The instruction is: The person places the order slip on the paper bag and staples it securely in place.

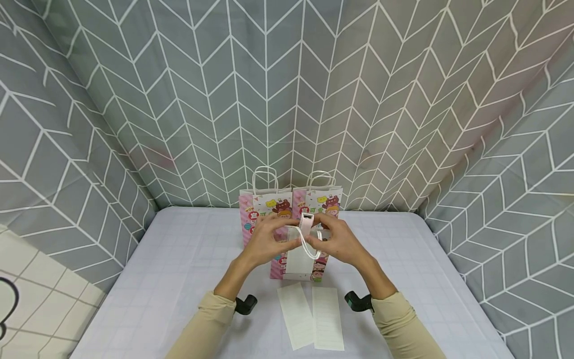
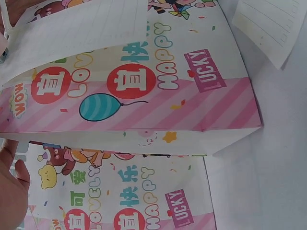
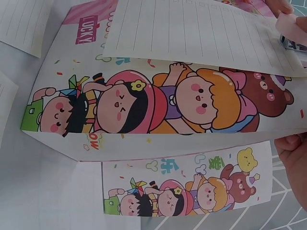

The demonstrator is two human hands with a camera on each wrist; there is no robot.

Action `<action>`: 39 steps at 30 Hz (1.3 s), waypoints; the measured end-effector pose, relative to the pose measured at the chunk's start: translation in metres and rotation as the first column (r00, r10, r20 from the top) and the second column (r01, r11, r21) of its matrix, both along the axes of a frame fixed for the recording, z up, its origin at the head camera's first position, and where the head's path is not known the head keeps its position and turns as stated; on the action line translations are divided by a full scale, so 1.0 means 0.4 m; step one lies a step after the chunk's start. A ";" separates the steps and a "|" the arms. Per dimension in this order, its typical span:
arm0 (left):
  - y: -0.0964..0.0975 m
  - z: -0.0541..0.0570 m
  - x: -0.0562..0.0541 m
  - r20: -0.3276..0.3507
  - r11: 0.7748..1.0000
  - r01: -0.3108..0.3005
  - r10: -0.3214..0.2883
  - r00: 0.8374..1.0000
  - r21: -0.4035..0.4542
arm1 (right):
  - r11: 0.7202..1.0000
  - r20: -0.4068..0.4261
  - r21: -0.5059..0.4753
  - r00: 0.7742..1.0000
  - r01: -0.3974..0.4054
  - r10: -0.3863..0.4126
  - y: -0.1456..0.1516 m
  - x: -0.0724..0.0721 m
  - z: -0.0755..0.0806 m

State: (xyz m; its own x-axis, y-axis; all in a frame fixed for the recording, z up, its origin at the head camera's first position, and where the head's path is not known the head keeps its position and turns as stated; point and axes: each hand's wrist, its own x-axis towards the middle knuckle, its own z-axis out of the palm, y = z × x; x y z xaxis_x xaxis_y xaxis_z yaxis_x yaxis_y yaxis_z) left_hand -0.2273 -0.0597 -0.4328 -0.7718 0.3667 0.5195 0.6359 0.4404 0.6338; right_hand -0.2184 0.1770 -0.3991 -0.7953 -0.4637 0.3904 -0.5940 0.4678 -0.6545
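Observation:
A pink-and-white cartoon paper bag (image 1: 277, 269) stands upright in front, its white cord handle (image 1: 310, 248) drooping over the front. A lined paper slip (image 1: 299, 262) lies against its face, tilting away at the lower end in the right wrist view. At the bag's top edge is a small pink stapler (image 1: 306, 224), with metal showing at its end. My left hand (image 1: 263, 242) and right hand (image 1: 339, 243) grip it from either side, thumbs in front. In the wrist views, some fingers (image 3: 292, 155) pass behind the bag.
Two matching bags, the left one (image 1: 247, 212) and the right one (image 1: 333, 199), stand behind, near the curtain (image 1: 278, 99). Two lined slips lie nearer on the white tabletop, the left one (image 1: 296, 316) slanted, the right one (image 1: 328, 319) nearly straight.

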 end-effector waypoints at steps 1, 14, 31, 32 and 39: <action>-0.001 -0.002 0.001 0.012 1.000 -0.004 0.004 1.000 0.004 | 1.000 -0.001 0.000 1.000 0.002 -0.002 0.000 0.000 0.000; -0.024 -0.034 -0.007 0.055 0.998 -0.052 0.051 0.997 0.024 | 0.996 -0.007 -0.068 0.999 0.053 -0.053 0.005 0.000 0.001; -0.063 -0.085 -0.005 0.017 0.994 -0.109 0.108 0.994 0.029 | 0.950 0.026 -0.253 0.983 0.181 -0.180 0.022 0.010 0.024; -0.065 -0.087 -0.006 0.015 0.994 -0.105 0.104 0.994 0.032 | 0.949 0.030 -0.257 0.983 0.184 -0.182 0.022 0.016 0.032; -0.082 -0.096 -0.006 0.049 0.995 -0.084 0.081 0.996 0.061 | 0.941 0.022 -0.261 0.976 0.215 -0.216 0.026 0.052 0.070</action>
State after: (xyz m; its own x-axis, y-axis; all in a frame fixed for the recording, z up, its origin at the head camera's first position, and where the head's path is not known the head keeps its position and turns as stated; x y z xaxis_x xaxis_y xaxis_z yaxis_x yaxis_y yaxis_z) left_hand -0.2297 -0.0923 -0.4712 -0.8219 0.2685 0.5024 0.5682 0.4482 0.6901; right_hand -0.1976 0.1873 -0.3713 -0.8619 -0.1630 0.4801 -0.5027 0.3991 -0.7668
